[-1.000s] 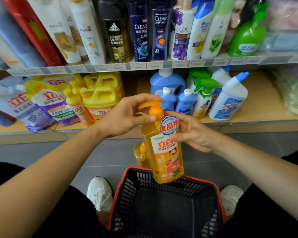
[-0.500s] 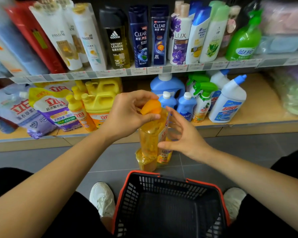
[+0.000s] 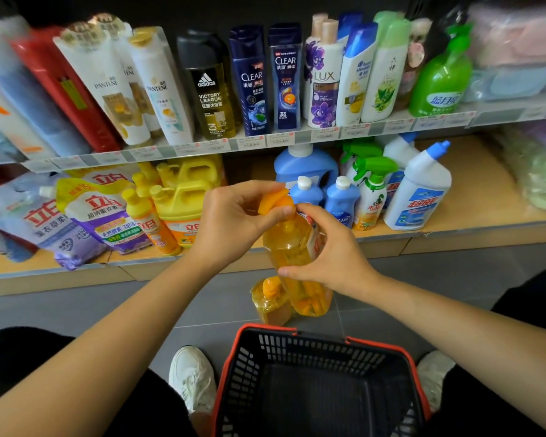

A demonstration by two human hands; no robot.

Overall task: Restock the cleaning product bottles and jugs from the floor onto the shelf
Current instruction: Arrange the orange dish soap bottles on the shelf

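The orange dish-soap bottle [image 3: 293, 244] sits mid-view, in front of the lower shelf [image 3: 486, 222] and not yet on it. A second ago its label faced the camera. It has since turned, and now only a strip of label shows along the bottle's 2 o'clock side, with the clear amber back facing the viewer.

The left hand [image 3: 234, 222] still pinches the orange pump cap [image 3: 275, 200] at the bottle's 12 o'clock. Half a second ago the right hand [image 3: 331, 257] lay against the bottle with its fingers spread. It now wraps the body from 3 o'clock, thumb across the front and fingers behind the shoulder.

The bottle's base has dropped from above the basket [image 3: 297, 331] to floor [image 3: 76, 304] level. Whether it rests on the tiles cannot be told.

A smaller orange bottle [image 3: 270, 301] stands on the floor at 7 o'clock of the held one's base, just beside it and partly behind it. The red-rimmed basket lies at 6 o'clock between two white shoes [image 3: 193, 376].

On the lower shelf, yellow jugs [image 3: 183, 197] stand at 10 o'clock of the held bottle. Two small blue bottles [image 3: 341, 197] stand at 1 o'clock, just behind the cap. Between these two groups lies a gap of bare shelf.
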